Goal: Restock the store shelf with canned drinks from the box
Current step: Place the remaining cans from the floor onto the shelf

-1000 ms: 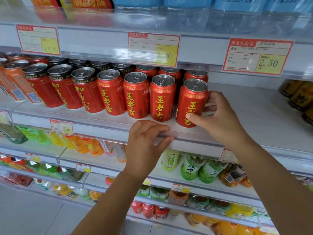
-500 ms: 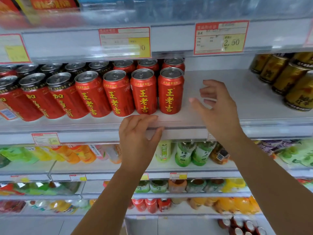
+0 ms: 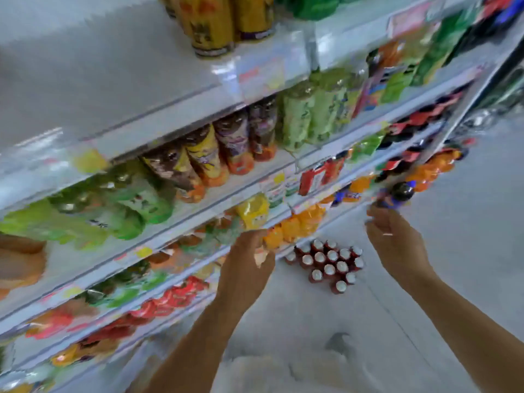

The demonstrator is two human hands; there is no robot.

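The view is blurred and tilted. The shelf board [image 3: 85,66] that held the red cans shows only its bare grey right part at the upper left; the red cans are out of view. My left hand [image 3: 249,259] hangs in the air in front of the lower shelf edges, fingers loosely bent, holding nothing. My right hand [image 3: 397,242] is further right over the floor, also loose and holding nothing. No box can be made out.
Gold cans [image 3: 212,24] stand on the top board. Green, brown and orange bottles [image 3: 232,146] fill the lower shelves. A pack of red bottles with white caps [image 3: 326,265] stands on the grey floor [image 3: 467,222]. A pale blurred shape [image 3: 269,370] lies at the bottom edge.
My view has swung right and down, away from the red cans. Both hands have left the can shelf and dropped lower. The right hand let go of the last red can a second ago.
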